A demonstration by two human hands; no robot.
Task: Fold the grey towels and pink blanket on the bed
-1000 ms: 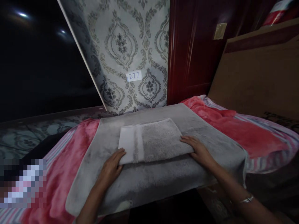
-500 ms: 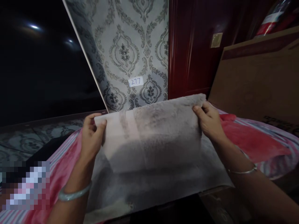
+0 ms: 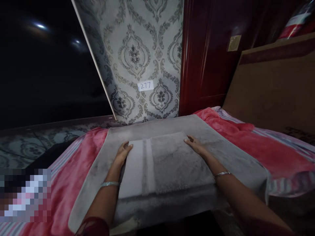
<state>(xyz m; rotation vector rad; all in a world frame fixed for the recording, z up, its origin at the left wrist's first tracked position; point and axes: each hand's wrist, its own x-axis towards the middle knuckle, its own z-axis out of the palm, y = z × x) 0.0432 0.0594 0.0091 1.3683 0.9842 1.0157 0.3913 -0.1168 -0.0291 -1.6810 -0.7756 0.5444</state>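
The gray towel (image 3: 182, 167), raised between both hands half a second ago, is now lying flat on the gray blanket (image 3: 238, 159) and is spreading deeper toward the person than in its smaller fold a second ago. The left hand (image 3: 123, 153) and right hand (image 3: 196, 145), then at its near corners, are now touching its far corners. A dark red sleeve (image 3: 94, 226) is now showing on the left forearm.

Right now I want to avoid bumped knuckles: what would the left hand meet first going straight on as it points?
Past the corner of the folded towel, the left hand would likely skim the grey plush blanket first, with the damask wallpaper beyond; the hand's height is hard to judge.
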